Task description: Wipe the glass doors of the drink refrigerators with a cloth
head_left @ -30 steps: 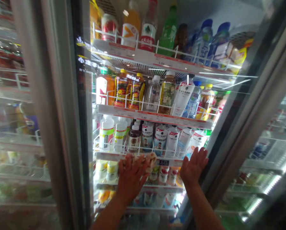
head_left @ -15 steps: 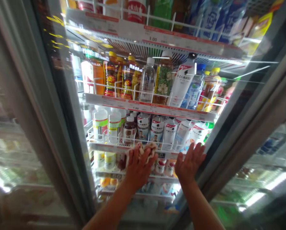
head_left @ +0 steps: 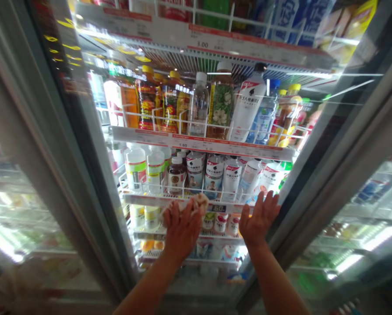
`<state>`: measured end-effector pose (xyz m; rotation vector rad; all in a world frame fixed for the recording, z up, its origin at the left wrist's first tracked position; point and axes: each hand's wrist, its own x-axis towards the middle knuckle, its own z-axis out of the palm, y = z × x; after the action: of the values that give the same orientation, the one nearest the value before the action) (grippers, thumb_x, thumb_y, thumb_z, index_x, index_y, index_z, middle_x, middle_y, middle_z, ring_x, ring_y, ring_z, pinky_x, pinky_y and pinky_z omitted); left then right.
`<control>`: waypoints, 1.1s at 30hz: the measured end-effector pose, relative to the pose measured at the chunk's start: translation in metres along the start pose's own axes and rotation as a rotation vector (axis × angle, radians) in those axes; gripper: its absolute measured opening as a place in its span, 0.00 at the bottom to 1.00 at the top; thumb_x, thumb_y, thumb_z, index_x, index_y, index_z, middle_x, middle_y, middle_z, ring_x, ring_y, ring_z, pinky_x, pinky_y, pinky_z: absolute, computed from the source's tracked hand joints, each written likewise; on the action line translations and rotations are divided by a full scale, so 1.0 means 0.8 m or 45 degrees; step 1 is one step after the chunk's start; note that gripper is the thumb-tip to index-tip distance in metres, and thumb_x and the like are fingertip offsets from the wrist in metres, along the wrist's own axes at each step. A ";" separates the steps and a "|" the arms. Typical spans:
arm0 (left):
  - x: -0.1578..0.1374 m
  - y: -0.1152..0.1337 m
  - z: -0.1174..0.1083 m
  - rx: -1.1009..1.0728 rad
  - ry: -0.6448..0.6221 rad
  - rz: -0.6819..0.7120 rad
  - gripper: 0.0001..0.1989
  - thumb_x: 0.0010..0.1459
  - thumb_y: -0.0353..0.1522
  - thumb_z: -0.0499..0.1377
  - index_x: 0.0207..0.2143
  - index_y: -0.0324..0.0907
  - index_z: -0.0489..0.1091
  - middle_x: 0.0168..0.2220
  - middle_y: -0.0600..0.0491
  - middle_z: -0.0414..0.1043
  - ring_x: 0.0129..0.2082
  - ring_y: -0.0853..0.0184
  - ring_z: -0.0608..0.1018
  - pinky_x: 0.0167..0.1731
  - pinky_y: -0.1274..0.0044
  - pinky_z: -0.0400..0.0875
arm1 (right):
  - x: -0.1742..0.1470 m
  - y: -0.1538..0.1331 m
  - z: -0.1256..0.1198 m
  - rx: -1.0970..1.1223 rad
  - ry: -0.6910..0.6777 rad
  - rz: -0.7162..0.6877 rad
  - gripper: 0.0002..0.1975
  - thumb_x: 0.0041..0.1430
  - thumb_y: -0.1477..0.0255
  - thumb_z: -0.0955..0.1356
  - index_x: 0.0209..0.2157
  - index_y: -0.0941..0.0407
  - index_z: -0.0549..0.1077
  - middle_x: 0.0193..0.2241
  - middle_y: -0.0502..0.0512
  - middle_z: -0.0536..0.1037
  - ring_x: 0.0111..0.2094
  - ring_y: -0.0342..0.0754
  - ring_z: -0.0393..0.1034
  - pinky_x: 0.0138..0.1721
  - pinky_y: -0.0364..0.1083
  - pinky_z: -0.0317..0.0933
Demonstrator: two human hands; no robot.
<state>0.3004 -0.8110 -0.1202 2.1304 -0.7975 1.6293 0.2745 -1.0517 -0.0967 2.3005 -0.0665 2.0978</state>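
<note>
So I've got both hands up in front of a lit drinks fridge, glass (head_left: 196, 286) between me and the bottles going by the reflections; my left hand (head_left: 182, 229) is around 6 o'clock, back of it toward me, laid over a crumpled pale cloth (head_left: 199, 202); the fingers are a bit apart on top of it, but I honestly can't tell whether they clamp any of it or just press; the cloth bunches out past my fingertips toward 12 and 1 o'clock, right in front of a shelf edge.

My right hand (head_left: 257, 222) sits at about 4 o'clock with nothing in it, fingers slightly apart, thumb out toward 11; can't tell if the palm actually touches the glass; the right door frame (head_left: 327, 175) slants past just beside it, and the left frame (head_left: 62, 166) runs down at 9 o'clock.

A price tag reading ".60" (head_left: 219, 208) shows just to the cloth's 3 o'clock; small tubs with red fruit on them (head_left: 220, 223) are between my hands, below that tag; a brown bottle (head_left: 176, 177) stands up at the cloth's 11 o'clock; yellow-capped bottles (head_left: 146, 98) are at 10 to 11, and a tilted white bottle with a dark cap (head_left: 248, 107) leans at 2.
</note>
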 end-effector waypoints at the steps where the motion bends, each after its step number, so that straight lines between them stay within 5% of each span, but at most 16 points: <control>1: -0.011 0.005 0.005 -0.012 -0.023 0.039 0.34 0.66 0.32 0.58 0.71 0.53 0.54 0.76 0.55 0.36 0.75 0.48 0.38 0.73 0.53 0.31 | 0.000 0.000 0.000 0.001 0.003 -0.002 0.35 0.71 0.66 0.61 0.73 0.63 0.48 0.72 0.72 0.50 0.74 0.65 0.40 0.70 0.71 0.44; 5: 0.028 -0.016 0.000 -0.014 0.091 0.043 0.29 0.63 0.30 0.62 0.65 0.53 0.64 0.76 0.52 0.36 0.75 0.48 0.40 0.72 0.52 0.34 | 0.002 -0.002 -0.002 0.011 0.011 0.003 0.34 0.71 0.67 0.61 0.73 0.62 0.48 0.72 0.72 0.51 0.74 0.66 0.41 0.69 0.72 0.45; 10: 0.109 -0.043 -0.019 -0.042 0.262 -0.151 0.36 0.68 0.31 0.55 0.74 0.46 0.46 0.75 0.43 0.39 0.75 0.49 0.37 0.71 0.50 0.35 | 0.001 -0.002 -0.003 0.022 0.017 0.019 0.34 0.71 0.67 0.61 0.73 0.61 0.49 0.71 0.73 0.53 0.73 0.67 0.44 0.67 0.73 0.47; 13: 0.067 -0.007 -0.006 -0.033 0.188 -0.146 0.37 0.67 0.31 0.55 0.74 0.40 0.44 0.74 0.42 0.44 0.75 0.49 0.38 0.72 0.53 0.35 | -0.001 -0.001 -0.003 0.033 0.033 0.009 0.34 0.70 0.68 0.62 0.72 0.61 0.50 0.71 0.72 0.55 0.73 0.66 0.45 0.68 0.72 0.47; 18: -0.023 0.035 0.018 -0.046 -0.136 0.255 0.26 0.66 0.30 0.55 0.66 0.46 0.65 0.69 0.51 0.61 0.75 0.58 0.45 0.74 0.61 0.36 | 0.000 0.000 -0.004 0.033 0.039 -0.018 0.34 0.70 0.70 0.63 0.73 0.60 0.50 0.71 0.71 0.55 0.73 0.64 0.44 0.69 0.70 0.47; 21: 0.015 0.003 0.005 -0.014 -0.049 0.250 0.26 0.67 0.32 0.57 0.67 0.47 0.64 0.68 0.51 0.62 0.75 0.60 0.47 0.74 0.62 0.36 | 0.001 0.000 -0.005 0.026 0.040 -0.029 0.34 0.70 0.70 0.62 0.73 0.60 0.49 0.71 0.71 0.54 0.73 0.65 0.44 0.69 0.71 0.47; 26: 0.106 -0.041 -0.022 0.007 0.220 -0.187 0.37 0.68 0.31 0.55 0.74 0.46 0.43 0.75 0.46 0.39 0.76 0.54 0.39 0.73 0.55 0.37 | -0.001 0.000 -0.004 0.039 0.055 -0.024 0.34 0.69 0.70 0.63 0.72 0.61 0.50 0.71 0.71 0.55 0.73 0.65 0.45 0.69 0.70 0.47; 29: 0.078 -0.010 -0.009 -0.016 0.208 -0.215 0.36 0.68 0.30 0.55 0.74 0.46 0.47 0.75 0.45 0.41 0.75 0.51 0.38 0.72 0.51 0.36 | -0.004 0.005 -0.002 0.055 0.069 -0.054 0.34 0.68 0.70 0.63 0.72 0.60 0.51 0.71 0.71 0.56 0.73 0.65 0.47 0.69 0.70 0.48; 33: 0.009 0.039 0.019 -0.077 -0.038 0.250 0.26 0.67 0.30 0.55 0.66 0.49 0.64 0.70 0.55 0.57 0.75 0.58 0.45 0.74 0.61 0.36 | -0.007 0.012 0.000 0.071 0.094 -0.110 0.34 0.67 0.71 0.64 0.72 0.61 0.53 0.71 0.70 0.55 0.72 0.65 0.47 0.69 0.69 0.48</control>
<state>0.2939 -0.8460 -0.1196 2.0948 -1.0814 1.6476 0.2736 -1.0609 -0.1027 2.2095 0.0921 2.1664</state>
